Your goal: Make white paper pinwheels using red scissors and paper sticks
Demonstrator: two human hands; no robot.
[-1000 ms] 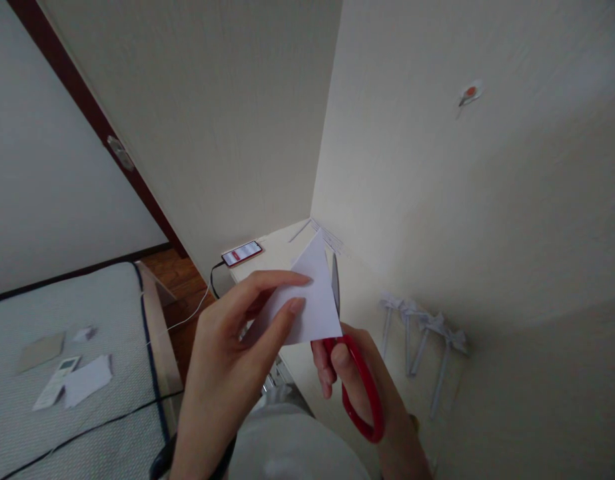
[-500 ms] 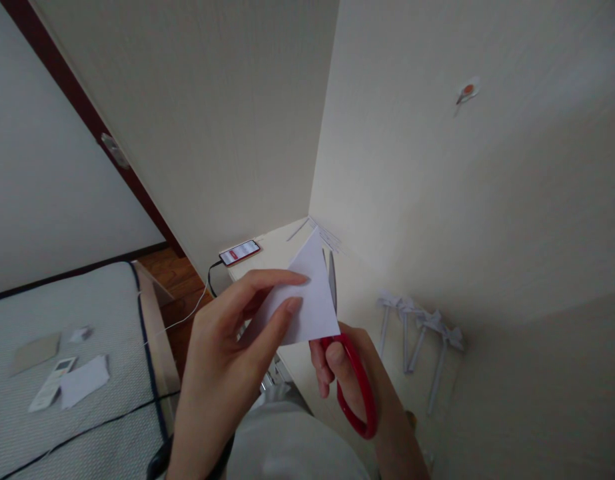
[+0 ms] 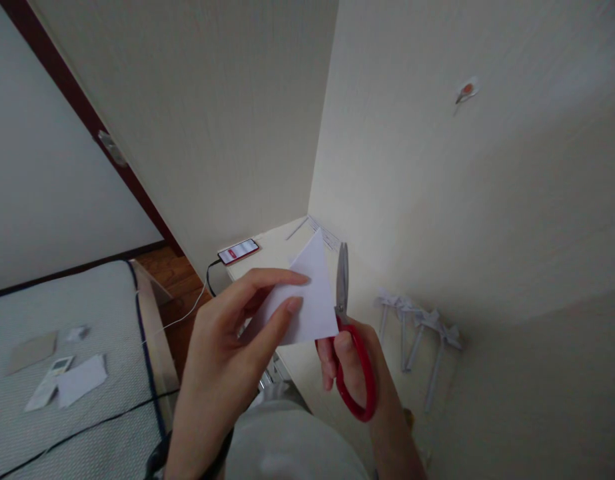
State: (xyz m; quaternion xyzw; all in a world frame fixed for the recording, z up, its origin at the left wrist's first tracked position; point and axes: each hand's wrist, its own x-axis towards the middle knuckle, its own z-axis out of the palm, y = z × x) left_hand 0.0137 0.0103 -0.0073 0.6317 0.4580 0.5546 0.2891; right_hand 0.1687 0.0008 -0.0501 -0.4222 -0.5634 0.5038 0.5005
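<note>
My left hand (image 3: 237, 340) pinches a folded piece of white paper (image 3: 312, 300) between thumb and forefinger, its pointed corner facing up and away. My right hand (image 3: 354, 357) grips red-handled scissors (image 3: 360, 383). The scissors' metal blades look closed together and point upward, just right of the paper's slanting edge. The paper's lower right corner meets the scissors near their pivot; whether they touch I cannot tell. On the right of the table lie several white paper pinwheels (image 3: 430, 323) with stick handles.
A phone (image 3: 238, 251) on a cable lies at the table's (image 3: 272, 250) far left. Thin white strips (image 3: 324, 235) rest in the corner by the walls. On the bed (image 3: 87, 440) at left are a remote control (image 3: 50, 383), white paper (image 3: 82, 381) and a grey-brown flat piece (image 3: 32, 353).
The scissors' blades have come together and shifted slightly right, away from the paper's edge. The left hand and the paper have hardly moved.
</note>
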